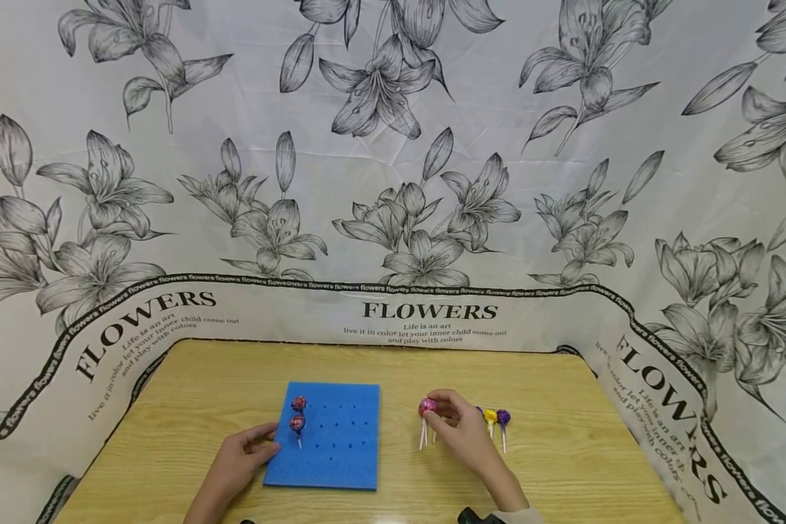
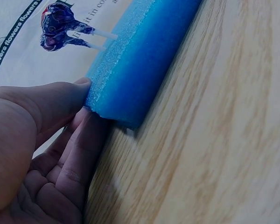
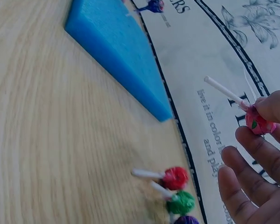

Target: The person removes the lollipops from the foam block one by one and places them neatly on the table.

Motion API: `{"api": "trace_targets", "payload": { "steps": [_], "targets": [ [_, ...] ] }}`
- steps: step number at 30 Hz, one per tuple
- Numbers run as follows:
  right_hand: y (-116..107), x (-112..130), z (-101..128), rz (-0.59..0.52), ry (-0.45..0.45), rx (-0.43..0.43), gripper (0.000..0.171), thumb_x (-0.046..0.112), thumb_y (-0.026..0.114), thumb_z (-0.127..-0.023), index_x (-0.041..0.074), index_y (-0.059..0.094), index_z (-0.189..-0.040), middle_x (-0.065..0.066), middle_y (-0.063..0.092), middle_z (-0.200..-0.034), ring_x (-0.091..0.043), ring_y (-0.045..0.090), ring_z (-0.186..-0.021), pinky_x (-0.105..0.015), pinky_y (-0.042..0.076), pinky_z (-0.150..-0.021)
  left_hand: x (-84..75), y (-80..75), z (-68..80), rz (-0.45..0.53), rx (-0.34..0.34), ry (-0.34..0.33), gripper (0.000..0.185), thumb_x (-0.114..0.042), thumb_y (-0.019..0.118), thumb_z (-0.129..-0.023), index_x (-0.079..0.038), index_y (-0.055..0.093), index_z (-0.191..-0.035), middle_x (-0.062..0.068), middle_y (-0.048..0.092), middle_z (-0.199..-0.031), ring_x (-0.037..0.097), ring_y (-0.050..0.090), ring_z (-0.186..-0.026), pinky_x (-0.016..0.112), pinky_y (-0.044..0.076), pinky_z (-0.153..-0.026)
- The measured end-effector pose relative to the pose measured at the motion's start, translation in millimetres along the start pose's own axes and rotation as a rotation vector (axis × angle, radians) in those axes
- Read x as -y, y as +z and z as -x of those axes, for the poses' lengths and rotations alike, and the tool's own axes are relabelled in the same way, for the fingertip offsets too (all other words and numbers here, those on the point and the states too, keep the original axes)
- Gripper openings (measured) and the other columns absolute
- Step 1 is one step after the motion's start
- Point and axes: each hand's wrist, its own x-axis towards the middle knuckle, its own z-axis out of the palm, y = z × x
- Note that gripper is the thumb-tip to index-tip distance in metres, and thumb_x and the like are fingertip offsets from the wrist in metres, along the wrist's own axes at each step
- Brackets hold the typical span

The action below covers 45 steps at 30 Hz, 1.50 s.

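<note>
My left hand (image 1: 241, 460) grips the left edge of a blue foam board (image 1: 340, 466), thumb against one face and fingers curled at its side, as the left wrist view shows. Two dark, red-and-blue wrapped lollipops (image 1: 297, 423) stand by their white sticks in the board's left side; small holes dot its surface. Right of the board, my right hand (image 1: 466, 431) pinches a pink lollipop (image 3: 257, 122) by its candy head, its white stick free. Below that hand in the right wrist view lie a red lollipop (image 3: 176, 178), a green lollipop (image 3: 181, 202) and a partly cut-off purple one.
A yellow lollipop (image 1: 490, 416) and a purple lollipop (image 1: 503, 417) lie right of my right hand, which partly covers others. The wooden table (image 1: 563, 466) ends at a white flower-printed cloth (image 1: 426, 313) behind and at both sides.
</note>
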Motion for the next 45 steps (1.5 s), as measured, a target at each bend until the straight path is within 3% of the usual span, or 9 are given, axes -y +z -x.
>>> {"api": "trace_targets", "payload": {
  "steps": [5,14,28,33,45],
  "targets": [
    [-17,-5,6,0.007,0.054,-0.054,0.027,0.016,0.076,-0.095,0.014,0.07,-0.121,-0.002,0.073,-0.106,-0.009,0.069,-0.096,-0.023,0.055,-0.082,1.8,0.6,0.6,0.0,0.007,-0.015,0.044,-0.014,0.08,-0.09,0.0,0.069,-0.131,0.012,0.074,-0.116,0.014,0.07,-0.091,0.028,0.057,-0.074],
    [-46,-17,17,0.053,0.062,-0.105,0.029,0.017,0.074,-0.096,0.01,0.068,-0.124,-0.006,0.073,-0.11,-0.009,0.068,-0.098,-0.023,0.055,-0.082,2.6,2.3,1.1,-0.014,0.007,-0.017,0.045,-0.015,0.08,-0.09,0.0,0.07,-0.131,0.012,0.075,-0.115,0.014,0.069,-0.09,0.028,0.056,-0.074],
    [-94,-38,29,0.175,0.094,-0.138,0.034,0.026,0.07,-0.1,0.009,0.065,-0.128,-0.01,0.073,-0.116,0.003,0.065,-0.097,-0.023,0.055,-0.079,0.2,0.4,0.6,-0.03,0.007,-0.022,0.044,-0.016,0.079,-0.091,-0.002,0.069,-0.132,0.012,0.074,-0.117,0.015,0.069,-0.093,0.034,0.058,-0.078],
    [-108,-42,31,0.201,0.11,-0.143,0.037,0.027,0.069,-0.1,0.007,0.064,-0.131,-0.013,0.072,-0.118,0.005,0.063,-0.096,-0.022,0.055,-0.079,0.0,0.2,-0.2,-0.031,0.006,-0.012,0.044,-0.016,0.079,-0.091,-0.002,0.069,-0.132,0.012,0.074,-0.117,0.014,0.069,-0.092,0.03,0.057,-0.076],
    [-128,-65,30,0.275,-0.001,-0.216,0.033,0.021,0.069,-0.101,0.004,0.067,-0.128,-0.013,0.075,-0.113,0.007,0.064,-0.093,-0.015,0.054,-0.078,-3.9,-2.5,2.3,-0.039,0.005,-0.008,0.044,-0.016,0.078,-0.092,-0.002,0.069,-0.132,0.012,0.074,-0.117,0.013,0.068,-0.09,0.024,0.053,-0.073]
  ]
}}
